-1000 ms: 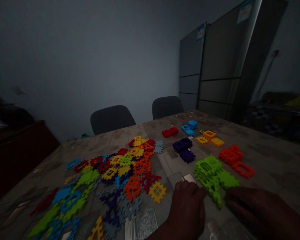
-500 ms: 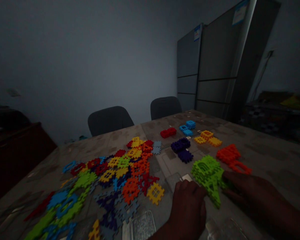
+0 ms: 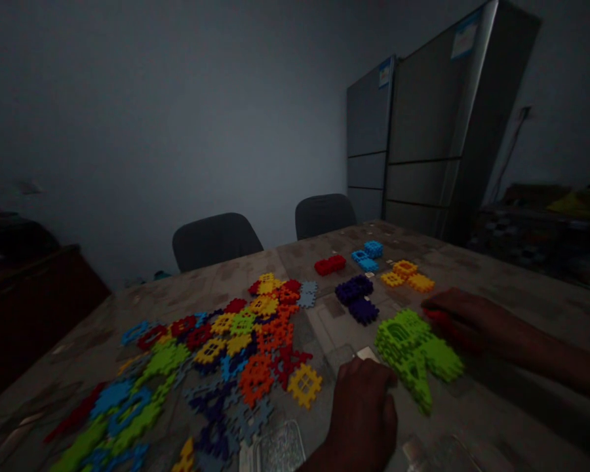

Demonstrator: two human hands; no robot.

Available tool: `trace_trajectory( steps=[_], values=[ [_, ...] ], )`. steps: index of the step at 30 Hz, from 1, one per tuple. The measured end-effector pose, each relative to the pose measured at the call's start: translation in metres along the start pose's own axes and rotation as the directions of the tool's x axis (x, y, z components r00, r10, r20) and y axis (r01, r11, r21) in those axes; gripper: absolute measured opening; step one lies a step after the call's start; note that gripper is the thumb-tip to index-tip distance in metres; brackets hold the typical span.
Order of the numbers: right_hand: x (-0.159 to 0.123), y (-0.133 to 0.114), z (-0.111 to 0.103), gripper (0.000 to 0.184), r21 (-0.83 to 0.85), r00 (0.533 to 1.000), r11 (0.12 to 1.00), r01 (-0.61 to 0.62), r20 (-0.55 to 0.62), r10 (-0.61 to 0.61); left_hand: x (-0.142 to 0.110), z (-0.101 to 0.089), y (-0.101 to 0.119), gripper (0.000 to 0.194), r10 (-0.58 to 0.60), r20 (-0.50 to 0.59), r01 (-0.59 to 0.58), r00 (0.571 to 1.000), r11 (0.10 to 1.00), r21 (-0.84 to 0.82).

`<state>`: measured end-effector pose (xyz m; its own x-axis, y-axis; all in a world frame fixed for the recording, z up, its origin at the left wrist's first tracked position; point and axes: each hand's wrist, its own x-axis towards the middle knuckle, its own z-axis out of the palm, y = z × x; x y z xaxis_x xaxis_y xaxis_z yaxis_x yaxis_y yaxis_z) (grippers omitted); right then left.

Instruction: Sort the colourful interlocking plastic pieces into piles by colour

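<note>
My right hand [image 3: 476, 321] reaches over the orange-red interlocking plastic blocks [image 3: 445, 322], its fingers closed round them and hiding most of them. Just left of it lies a stack of lime-green interlocking blocks [image 3: 406, 337] with an arched window piece on top, a pointed piece toward me and a flat square at its right. My left hand [image 3: 364, 406] rests on the table near the green stack's left side. Its fingers are curled in, and whatever may be under them is hidden.
A spread of mixed-colour pieces [image 3: 243, 321] covers the table's left half. Grouped blocks in dark purple [image 3: 356, 292], red [image 3: 330, 265], blue [image 3: 366, 257] and yellow-orange [image 3: 406, 270] lie beyond the green ones. Two chairs [image 3: 216, 239] and a tall cabinet [image 3: 423, 131] stand behind.
My right hand has left the green blocks' right side and moved away from me onto the orange-red blocks. My left hand has shifted slightly left, away from the green stack.
</note>
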<state>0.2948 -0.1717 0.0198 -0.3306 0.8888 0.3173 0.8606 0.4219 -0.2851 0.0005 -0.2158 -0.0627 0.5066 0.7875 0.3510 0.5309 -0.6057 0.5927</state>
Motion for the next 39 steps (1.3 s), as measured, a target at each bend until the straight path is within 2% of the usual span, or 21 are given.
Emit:
trace_trajectory(
  steps=[4, 7, 13, 23, 29, 33, 39],
  values=[
    [0.032, 0.012, 0.023, 0.049, 0.024, 0.992, 0.998, 0.065, 0.106, -0.067, -0.002, 0.003, -0.005, 0.034, 0.062, -0.026, -0.063, 0.998, 0.998, -0.016],
    [0.043, 0.015, 0.036, 0.052, 0.041, 0.974, 0.993, 0.110, 0.194, -0.116, -0.004, 0.007, -0.009, 0.035, 0.085, -0.048, -0.086, 0.995, 0.996, -0.020],
    [0.045, 0.012, 0.039, 0.046, 0.077, 0.940, 0.988, 0.136, 0.304, -0.154, -0.004, 0.009, -0.010, 0.037, 0.103, -0.056, -0.105, 0.993, 0.994, -0.024],
    [0.031, 0.031, 0.033, 0.058, 0.022, 0.966, 0.998, 0.053, 0.253, -0.056, -0.003, 0.009, -0.008, 0.039, 0.097, -0.017, -0.097, 0.995, 0.995, 0.009],
    [0.028, 0.025, 0.029, 0.061, -0.005, 0.943, 0.995, 0.100, 0.321, -0.093, -0.002, 0.007, -0.006, 0.038, 0.092, 0.011, -0.092, 0.996, 0.996, 0.020],
    [0.028, 0.018, 0.025, 0.060, -0.020, 0.941, 0.993, 0.120, 0.321, -0.108, -0.001, 0.007, -0.005, 0.039, 0.081, 0.022, -0.081, 0.996, 0.996, 0.028],
    [0.028, 0.021, 0.027, 0.057, -0.046, 0.946, 0.990, 0.136, 0.304, -0.116, -0.001, 0.007, -0.006, 0.038, 0.089, 0.025, -0.090, 0.996, 0.995, 0.032]
  ],
)
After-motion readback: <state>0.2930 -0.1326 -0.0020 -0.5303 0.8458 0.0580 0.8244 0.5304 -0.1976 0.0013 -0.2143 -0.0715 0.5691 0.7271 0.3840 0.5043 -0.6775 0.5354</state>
